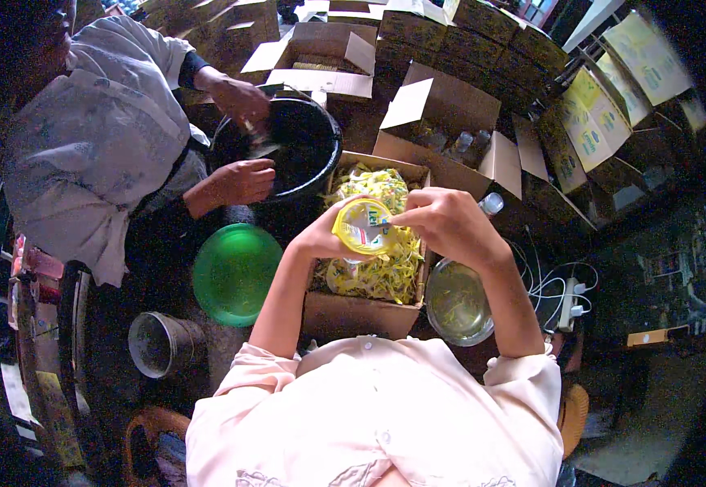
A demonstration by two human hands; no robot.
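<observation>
Above an open cardboard box [361, 312], my left hand [319, 237] grips a round tub [361, 235] with a yellow rim and a pale printed lid, tilted toward me. My right hand [457, 226] reaches in from the right, its fingers bent together and a fingertip at the lid. A small dark thing shows by that fingertip, too small to name. Thin yellow and white strips [385, 280] heap up in the box below both hands. To the right of the box stands a clear round basin [458, 304] with some yellow bits in it.
Opposite, on the left, a co-worker's hands [243, 105] work over a black bucket [333, 154]. A green basin [238, 276] and a grey bucket [158, 345] sit at left. Cardboard boxes [418, 105], one holding clear containers, stand behind. A white power strip [568, 304] with cables lies at right.
</observation>
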